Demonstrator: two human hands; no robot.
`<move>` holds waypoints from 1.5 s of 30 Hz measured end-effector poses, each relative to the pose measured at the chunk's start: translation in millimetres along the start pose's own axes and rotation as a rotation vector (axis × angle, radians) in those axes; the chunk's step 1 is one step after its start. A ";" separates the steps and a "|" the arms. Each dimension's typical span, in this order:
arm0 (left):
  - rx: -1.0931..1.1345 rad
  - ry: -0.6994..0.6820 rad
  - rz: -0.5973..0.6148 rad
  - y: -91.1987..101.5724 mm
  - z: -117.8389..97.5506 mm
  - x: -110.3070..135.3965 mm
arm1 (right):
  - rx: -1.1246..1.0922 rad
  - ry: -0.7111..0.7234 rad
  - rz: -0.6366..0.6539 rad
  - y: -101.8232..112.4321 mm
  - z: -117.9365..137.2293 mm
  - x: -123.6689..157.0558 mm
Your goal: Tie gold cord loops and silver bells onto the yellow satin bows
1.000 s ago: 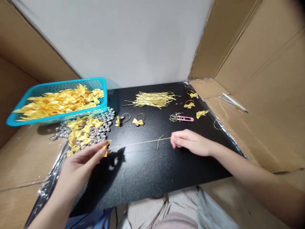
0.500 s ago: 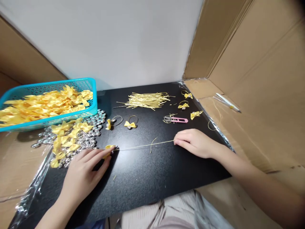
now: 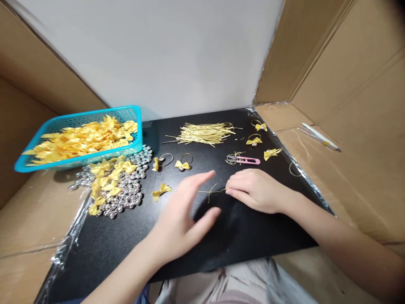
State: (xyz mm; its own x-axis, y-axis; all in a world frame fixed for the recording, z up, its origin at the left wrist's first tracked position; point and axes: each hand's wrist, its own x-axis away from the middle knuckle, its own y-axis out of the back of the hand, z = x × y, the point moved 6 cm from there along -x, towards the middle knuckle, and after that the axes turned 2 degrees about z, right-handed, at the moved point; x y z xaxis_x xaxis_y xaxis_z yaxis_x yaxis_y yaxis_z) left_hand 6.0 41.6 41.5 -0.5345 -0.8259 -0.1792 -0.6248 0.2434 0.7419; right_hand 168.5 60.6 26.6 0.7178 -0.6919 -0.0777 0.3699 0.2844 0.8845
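Note:
My right hand (image 3: 249, 190) pinches the end of a thin gold cord (image 3: 205, 191) over the black table. Along the cord to the left lies a yellow ribbon bow (image 3: 161, 192), flat on the tabletop. My left hand (image 3: 183, 215) is in the air above the cord, thumb and fingers apart, holding nothing; it hides part of the cord. A short loose cord piece (image 3: 211, 193) crosses the line between the hands. Just beyond my right hand rest pink-handled thread snips (image 3: 243, 159), with cord scraps around the blades.
A turquoise basket (image 3: 79, 158) of yellow bows stands at the left. Before it spread silver bells (image 3: 126, 196) and loose bows (image 3: 107, 181). A bundle of gold cords (image 3: 205, 133) lies at the back. Looped bows with bells (image 3: 182, 164) sit nearby; a white pen-like tool (image 3: 321, 136) lies right.
My left hand has let go of the yellow bow and moved right, opening. The bow stays on the table. My right hand keeps its pinch, and the cord is slacker. The view has shifted slightly.

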 end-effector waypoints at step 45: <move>0.703 0.389 -0.119 -44.9 44.5 -26.1 | -0.069 0.005 -0.635 -3.9 -3.2 11.4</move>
State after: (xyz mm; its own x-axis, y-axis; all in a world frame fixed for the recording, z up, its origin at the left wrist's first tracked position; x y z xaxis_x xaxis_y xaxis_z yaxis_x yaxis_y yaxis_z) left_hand 22.6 74.8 -15.9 -0.2865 -0.9526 0.1024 -0.9456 0.2984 0.1297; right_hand 177.1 53.7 20.7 0.3485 -0.7369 -0.5793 0.7614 -0.1379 0.6335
